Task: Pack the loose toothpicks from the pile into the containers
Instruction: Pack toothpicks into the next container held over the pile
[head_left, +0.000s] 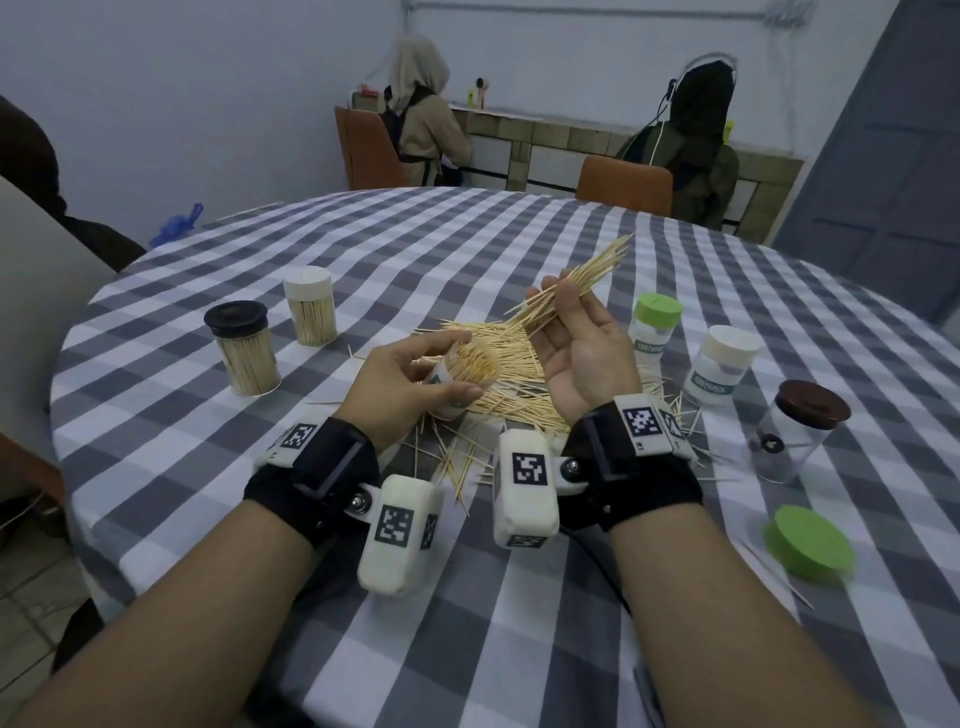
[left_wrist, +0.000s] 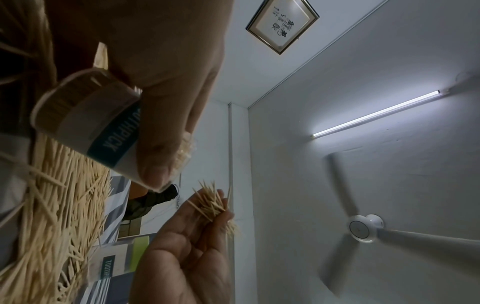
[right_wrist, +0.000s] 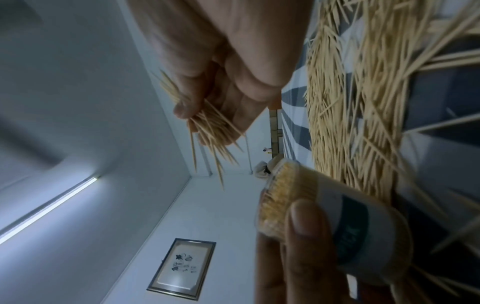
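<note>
My left hand grips an open clear toothpick container, tilted and nearly full of toothpicks, just above the pile. The same container shows its "TOOTHPICK" label in the left wrist view, and its open mouth in the right wrist view. My right hand, palm up, pinches a bundle of toothpicks between thumb and fingers, raised above the pile to the right of the container. The bundle fans out past the fingertips.
Two filled jars stand at the left: a black-lidded one and a white-lidded one. Right of the pile stand a green-lidded, a white-lidded and a brown-lidded jar. A loose green lid lies near the table's edge. People sit behind.
</note>
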